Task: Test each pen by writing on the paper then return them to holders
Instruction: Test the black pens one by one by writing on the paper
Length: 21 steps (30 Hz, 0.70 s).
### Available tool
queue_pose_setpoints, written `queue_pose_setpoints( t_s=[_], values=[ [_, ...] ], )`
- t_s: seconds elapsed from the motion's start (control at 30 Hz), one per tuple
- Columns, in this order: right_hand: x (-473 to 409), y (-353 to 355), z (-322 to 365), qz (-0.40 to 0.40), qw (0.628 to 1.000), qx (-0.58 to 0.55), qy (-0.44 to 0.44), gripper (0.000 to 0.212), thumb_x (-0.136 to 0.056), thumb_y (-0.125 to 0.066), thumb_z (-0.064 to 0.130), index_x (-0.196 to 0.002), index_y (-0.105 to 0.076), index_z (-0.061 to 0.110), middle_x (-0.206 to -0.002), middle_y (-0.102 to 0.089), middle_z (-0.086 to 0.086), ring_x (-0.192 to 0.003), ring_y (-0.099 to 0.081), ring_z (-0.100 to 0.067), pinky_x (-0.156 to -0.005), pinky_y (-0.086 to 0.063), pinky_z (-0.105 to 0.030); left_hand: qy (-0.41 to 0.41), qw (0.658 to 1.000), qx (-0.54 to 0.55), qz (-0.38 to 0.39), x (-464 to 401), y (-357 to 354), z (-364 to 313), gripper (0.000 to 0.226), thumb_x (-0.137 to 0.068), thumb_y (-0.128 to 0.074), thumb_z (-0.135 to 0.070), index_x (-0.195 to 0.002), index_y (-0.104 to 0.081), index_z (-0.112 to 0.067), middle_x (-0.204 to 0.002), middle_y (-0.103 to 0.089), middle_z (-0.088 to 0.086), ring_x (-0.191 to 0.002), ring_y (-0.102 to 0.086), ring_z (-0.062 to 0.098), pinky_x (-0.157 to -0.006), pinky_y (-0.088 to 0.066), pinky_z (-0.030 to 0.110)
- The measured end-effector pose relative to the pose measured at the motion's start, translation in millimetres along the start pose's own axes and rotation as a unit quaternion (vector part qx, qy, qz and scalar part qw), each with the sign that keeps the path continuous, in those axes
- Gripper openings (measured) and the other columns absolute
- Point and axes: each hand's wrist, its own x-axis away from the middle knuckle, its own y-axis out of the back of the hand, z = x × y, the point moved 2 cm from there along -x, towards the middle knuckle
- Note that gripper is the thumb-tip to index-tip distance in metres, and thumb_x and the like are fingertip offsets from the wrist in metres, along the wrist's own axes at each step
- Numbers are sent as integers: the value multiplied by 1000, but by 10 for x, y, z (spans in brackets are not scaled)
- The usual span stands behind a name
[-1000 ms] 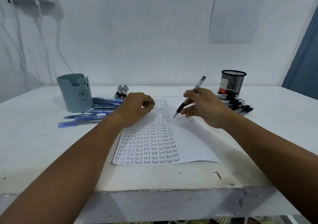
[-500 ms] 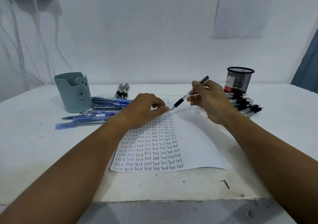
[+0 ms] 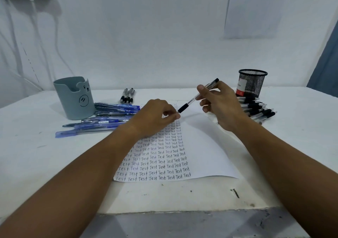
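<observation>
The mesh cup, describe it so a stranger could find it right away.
On the white table, look to the far right corner near the wall. The mesh cup stands upright just behind a heap of black pens. It is black wire mesh, unlike the solid grey cup at the left.

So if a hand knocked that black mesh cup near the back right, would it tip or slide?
The black mesh cup looks light: open wire mesh, and nothing shows above its rim. It stands taller than it is wide, so a knock near the rim would probably tip it. The pile of black pens lying against its base might stop it sliding forward.
</observation>
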Motion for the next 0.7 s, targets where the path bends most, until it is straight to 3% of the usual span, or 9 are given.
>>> queue_pose_setpoints(
  t_s=[0.1, 0.2, 0.23, 0.3, 0.37, 0.4, 0.47, 0.6, 0.7],
  values=[
    [-18, 20, 10, 6, 999, 45, 9, 27, -88, -71, 33, -91, -55, 11, -78, -71, -5, -56, -55, -13, -52, -43, -26, 5, 1000, -3, -8, -10, 17, -23, 25, -95, -57, -34, -97, -74, -16, -83, -65, -7, -79, -55, 3, -70, -40, 15],
    [-100, 136, 12, -28, 956, 282, 71, 39, -87, -65, 52, -104, -61, 18, -86, -71, 2, -79, -62, -15, -68, -48, -31, 39, 998, -25, -38, -38, 90, 20, 31, -98, -53, -32, -91, -72, -9, -77, -66, 6, -75, -59, 22, -71, -45, 37],
    [-125, 185, 9, -42, 914, 391, 101, 40, -90, -62, 51, -113, -60, 18, -92, -70, 2, -93, -60, -19, -77, -48, -34, 58, 996, -37, -52, -48, 129, 79, 32, -99, -52, -31, -89, -71, -8, -74, -65, 7, -69, -59, 23, -68, -45, 36],
    [-144, 246, -12, -44, 794, 591, 138, 38, -94, -57, 39, -125, -57, 17, -111, -67, -4, -115, -48, -29, -92, -40, -38, 108, 989, -66, -83, -66, 220, 253, 33, -100, -50, -28, -87, -70, -6, -69, -63, 5, -58, -55, 21, -64, -44, 31],
    [-141, 265, -56, -30, 695, 709, 119, 35, -95, -52, 32, -126, -58, 17, -122, -60, -7, -123, -38, -33, -96, -33, -41, 164, 975, -103, -110, -97, 336, 469, 34, -100, -48, -26, -87, -69, -3, -72, -64, 8, -54, -53, 19, -56, -42, 29],
    [-130, 261, -70, -24, 668, 736, 106, 32, -96, -50, 32, -123, -60, 16, -123, -58, -7, -123, -37, -33, -97, -31, -42, 196, 966, -123, -118, -116, 398, 572, 35, -100, -47, -27, -87, -69, -2, -72, -63, 9, -54, -52, 19, -53, -40, 28],
    [-113, 235, -92, -16, 645, 758, 95, 29, -97, -47, 32, -116, -63, 16, -118, -57, -6, -120, -38, -32, -95, -30, -41, 248, 947, -171, -113, -144, 496, 752, 38, -100, -45, -29, -84, -66, -1, -68, -59, 10, -58, -52, 23, -55, -42, 30],
    [-114, 179, -98, -15, 636, 765, 98, 21, -95, -50, 24, -109, -64, 20, -110, -58, -3, -115, -42, -30, -92, -31, -41, 305, 919, -237, -81, -150, 574, 1027, 26, -96, -47, -19, -84, -62, -1, -77, -59, 16, -73, -57, 31, -70, -51, 37],
    [-117, 163, -98, -15, 639, 764, 87, 21, -92, -52, 18, -110, -63, 20, -109, -58, -3, -114, -44, -29, -93, -31, -42, 331, 909, -244, -65, -138, 575, 1135, 20, -92, -49, -15, -79, -58, -2, -83, -60, 19, -79, -58, 34, -73, -51, 39]
  ],
)
